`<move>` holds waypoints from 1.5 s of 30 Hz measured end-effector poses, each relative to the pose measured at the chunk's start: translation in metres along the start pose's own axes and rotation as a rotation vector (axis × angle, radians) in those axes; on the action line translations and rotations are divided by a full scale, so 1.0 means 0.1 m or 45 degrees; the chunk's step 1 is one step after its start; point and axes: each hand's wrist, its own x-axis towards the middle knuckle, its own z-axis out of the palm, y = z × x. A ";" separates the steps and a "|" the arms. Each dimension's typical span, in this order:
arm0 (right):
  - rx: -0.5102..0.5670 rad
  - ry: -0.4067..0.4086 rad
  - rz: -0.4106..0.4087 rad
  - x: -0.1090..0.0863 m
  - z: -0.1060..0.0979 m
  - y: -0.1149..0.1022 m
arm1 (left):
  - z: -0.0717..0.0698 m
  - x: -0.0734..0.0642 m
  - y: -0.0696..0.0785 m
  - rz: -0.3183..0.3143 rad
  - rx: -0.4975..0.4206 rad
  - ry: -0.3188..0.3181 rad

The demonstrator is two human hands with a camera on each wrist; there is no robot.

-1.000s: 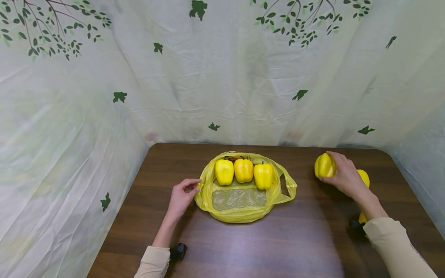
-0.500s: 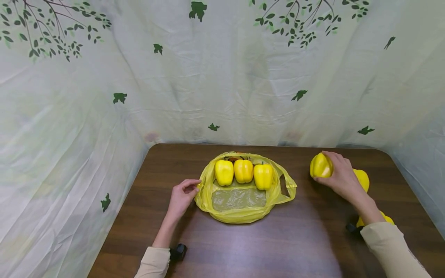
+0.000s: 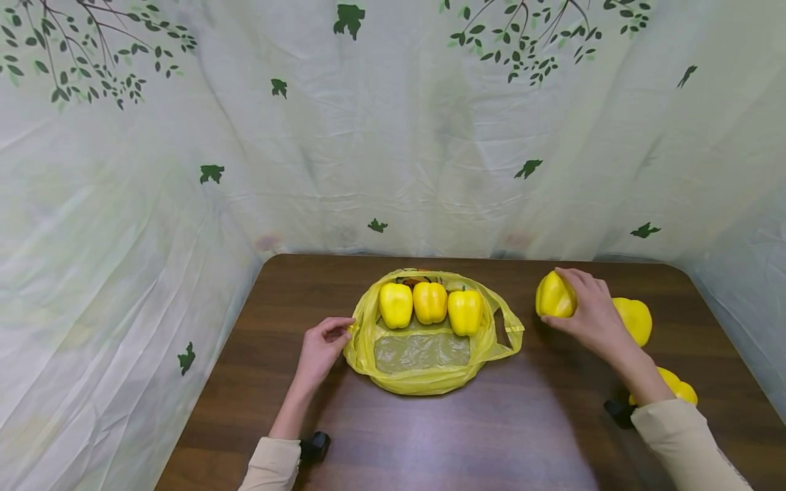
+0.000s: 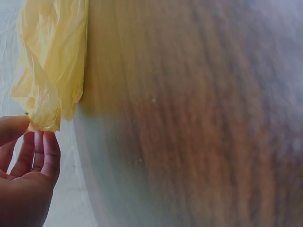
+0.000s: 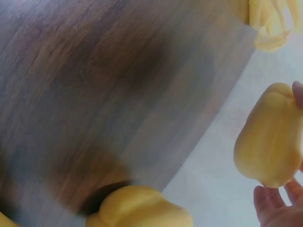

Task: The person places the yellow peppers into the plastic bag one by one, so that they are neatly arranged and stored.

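Observation:
A yellow plastic bag (image 3: 424,383) lies spread on the table with its mouth facing up. Inside, three yellow bell peppers (image 3: 430,302) sit in a row along the far side. My left hand (image 3: 324,348) pinches the bag's left edge between thumb and fingers; the left wrist view shows the gathered yellow plastic (image 4: 47,71) at the fingertips. To the right of the bag, my right hand (image 3: 586,310) grips another yellow bell pepper (image 3: 555,295). In the right wrist view this bell pepper (image 5: 270,137) is held between thumb and fingers.
Two more yellow bell peppers stand at the right of the brown table (image 3: 491,436): one (image 3: 635,319) behind the right hand, one (image 3: 675,387) partly hidden by the right wrist. The bag's loose handle (image 3: 512,334) sticks out rightward. A white leaf-print curtain (image 3: 405,136) surrounds the table.
My right hand has moved left with its bell pepper, toward the bag, and the two bell peppers at the right show more. The left hand and bag have stayed put.

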 end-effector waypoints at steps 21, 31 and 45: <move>-0.003 0.015 -0.113 -0.06 0.11 -0.22 | 0.00 0.00 0.01 -0.001 0.009 -0.002; 0.044 0.019 -0.175 -0.07 0.17 -0.34 | 0.00 0.00 -0.02 0.002 0.001 -0.004; 0.166 0.016 -0.212 -0.06 0.25 -0.54 | 0.00 0.01 -0.09 0.022 -0.015 -0.007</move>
